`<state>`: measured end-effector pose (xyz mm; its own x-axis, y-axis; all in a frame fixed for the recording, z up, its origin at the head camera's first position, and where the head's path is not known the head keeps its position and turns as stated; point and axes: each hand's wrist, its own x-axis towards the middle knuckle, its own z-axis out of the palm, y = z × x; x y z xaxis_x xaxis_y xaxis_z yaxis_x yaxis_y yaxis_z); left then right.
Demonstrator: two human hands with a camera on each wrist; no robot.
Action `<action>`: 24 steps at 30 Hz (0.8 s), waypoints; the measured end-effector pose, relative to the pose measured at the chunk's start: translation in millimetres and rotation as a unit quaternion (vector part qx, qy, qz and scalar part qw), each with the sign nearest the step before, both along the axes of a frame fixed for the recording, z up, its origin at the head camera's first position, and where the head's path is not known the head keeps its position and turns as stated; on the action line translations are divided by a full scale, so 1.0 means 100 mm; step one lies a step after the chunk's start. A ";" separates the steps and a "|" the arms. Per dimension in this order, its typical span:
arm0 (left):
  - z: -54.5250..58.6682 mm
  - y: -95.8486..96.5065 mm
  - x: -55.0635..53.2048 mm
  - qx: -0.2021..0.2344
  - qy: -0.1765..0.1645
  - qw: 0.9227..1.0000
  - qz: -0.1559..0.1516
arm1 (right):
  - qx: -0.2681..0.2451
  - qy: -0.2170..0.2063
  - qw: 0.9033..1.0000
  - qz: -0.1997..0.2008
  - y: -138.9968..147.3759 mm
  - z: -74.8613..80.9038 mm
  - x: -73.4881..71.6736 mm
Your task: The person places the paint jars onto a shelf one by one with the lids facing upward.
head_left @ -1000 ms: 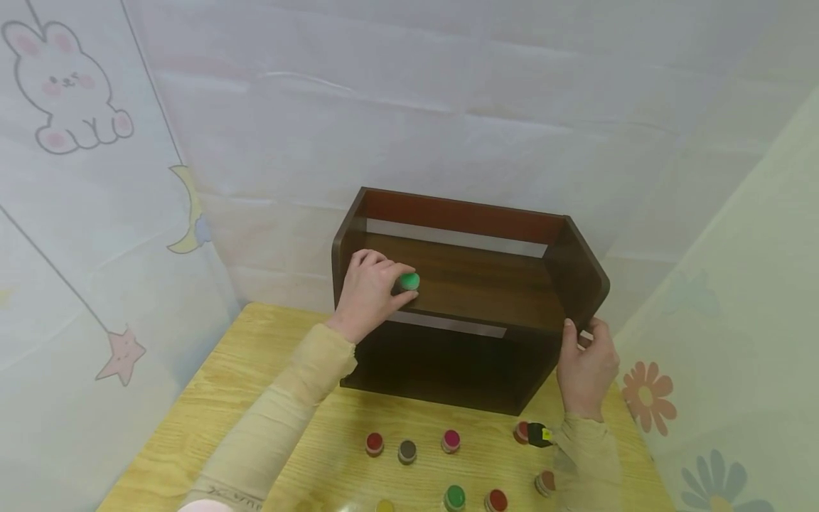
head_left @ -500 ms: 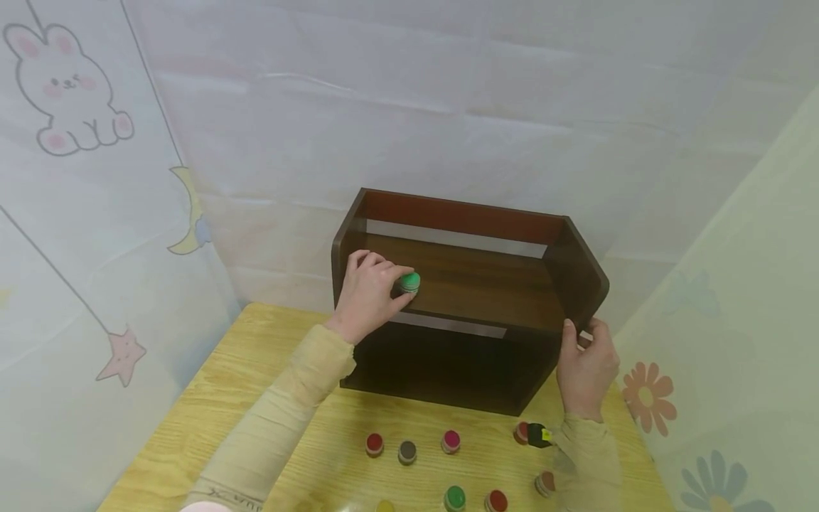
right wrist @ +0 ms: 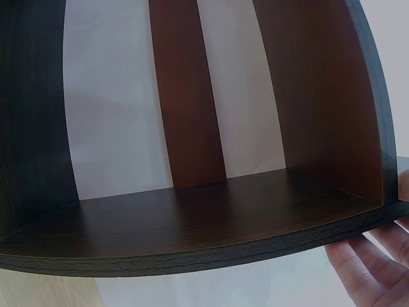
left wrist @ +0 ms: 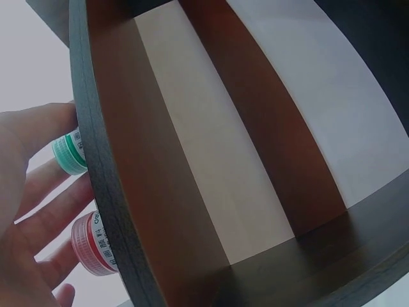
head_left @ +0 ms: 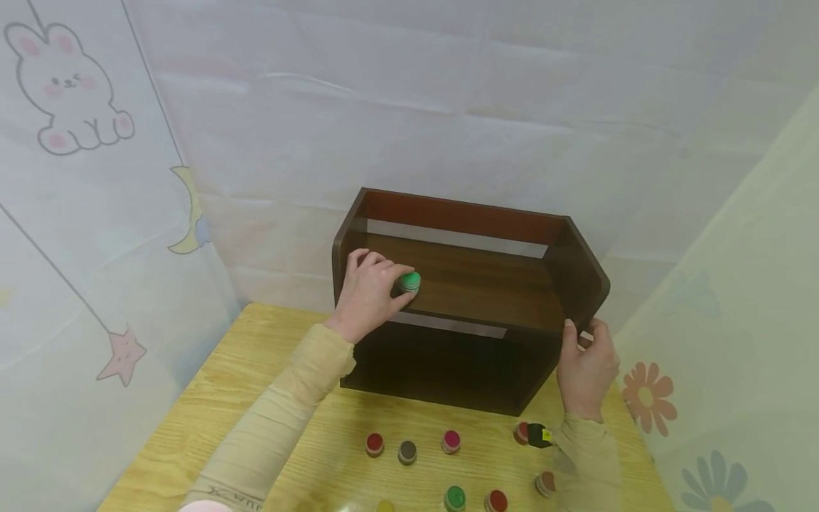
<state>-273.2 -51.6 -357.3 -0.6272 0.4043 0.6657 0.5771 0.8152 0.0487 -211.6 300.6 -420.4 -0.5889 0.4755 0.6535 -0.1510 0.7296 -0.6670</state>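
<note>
A dark brown two-tier shelf (head_left: 480, 281) stands on the wooden table. On its upper board, toward the front left, is a small jar with a green lid (head_left: 410, 283). My left hand (head_left: 370, 297) pinches this jar between thumb and forefinger. In the left wrist view, a red-lidded jar (left wrist: 91, 246) sits by the lower fingers of that hand; the hand hides it from the head view. At the shelf's right side, my right hand (head_left: 587, 366) grips the edge of the side panel, its fingers (right wrist: 367, 268) partly behind the board.
Several small jars stand on the table (head_left: 256, 341) before the shelf, among them a red one (head_left: 374, 444), a grey one (head_left: 407, 451), a magenta one (head_left: 451, 441) and a green one (head_left: 455, 497). Decorated cloth walls (head_left: 448, 107) enclose the table.
The green-lidded jar in my left hand has tipped slightly, so more of its side shows below the lid. My right hand has kept its place on the shelf.
</note>
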 end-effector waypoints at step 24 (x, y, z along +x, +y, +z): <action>0.08 0.01 0.03 0.106 0.057 0.988 -0.097 | -0.001 -0.003 1.000 -0.001 -0.01 0.02 0.02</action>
<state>-270.2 -50.6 -349.4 -0.4677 0.3539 0.8099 0.7327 0.6677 0.1314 -209.9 299.2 -418.0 -0.5915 0.4781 0.6492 -0.1460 0.7284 -0.6694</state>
